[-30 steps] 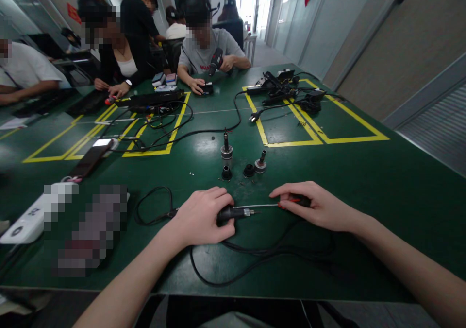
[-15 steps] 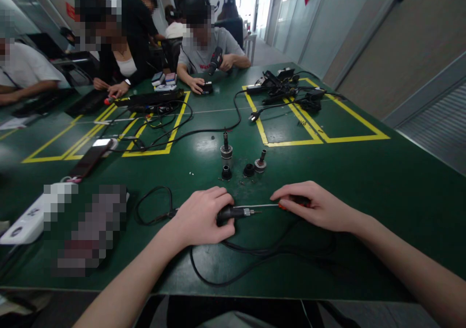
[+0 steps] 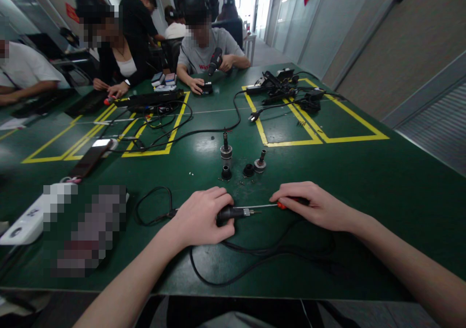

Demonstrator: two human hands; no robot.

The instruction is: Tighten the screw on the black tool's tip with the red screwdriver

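Green tabletop: the green table (image 3: 364, 182) is carrying everything, yellow tape boxes marked out on the far half.
Left hand: the left hand (image 3: 202, 216) is lying curled over the black tool body (image 3: 233, 214), fingers wrapped down on it and pinning it flat to the table, near centre.
Right hand: the right hand (image 3: 313, 205) is resting on the red-handled screwdriver (image 3: 287, 203), fingers pressed down over the handle; its thin steel shaft is running left toward the tool's metal tip.
How the tool is probably handling: looks like rigid plastic with a small metal nose, fairly light I'd guess, and smooth enough to roll, so gripping round the fat middle of the body seems the sane spot, not the nose.
Cord: the black cord (image 3: 255, 255) is trailing off the tool's left end and looping near the table edge; floppy, likely tugging a bit if the tool gets lifted.
Screwdriver feel: stiff and thin, handle is the only sensible place to hold.
Loose parts: small metal and black fittings (image 3: 242, 165) are standing just beyond the hands, tippy-looking.
Left side: a phone (image 3: 91, 158) is lying further left.
Writing: a person at the far end is wearing a grey shirt with red lettering, too blocked to read; nothing else is legible.
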